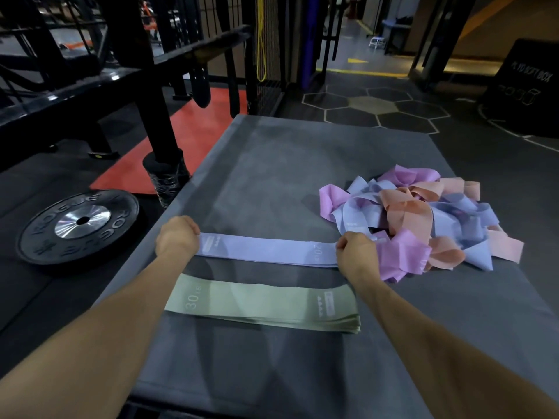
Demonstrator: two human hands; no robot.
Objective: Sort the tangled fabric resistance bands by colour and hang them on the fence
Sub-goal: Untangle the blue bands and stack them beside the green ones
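On the grey mat (272, 164), left hand (177, 237) and right hand (355, 252) each pinch an end of the lavender band (266, 251), flattening it (likely starting a pile) beside the green stack (260, 303).

Dim gym. Grey padded counter (272, 164) sat on dark hex-pattern floor (378, 111). Left of counter: black weight plate (78, 225), red mat (187, 137), black steel rack (145, 71). Beyond counter, right: black plyo box (526, 86).

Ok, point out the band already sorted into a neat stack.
The green 30 LB stack, lying flat nearest the person; the lavender band is held in both hands, the rest lie tangled.
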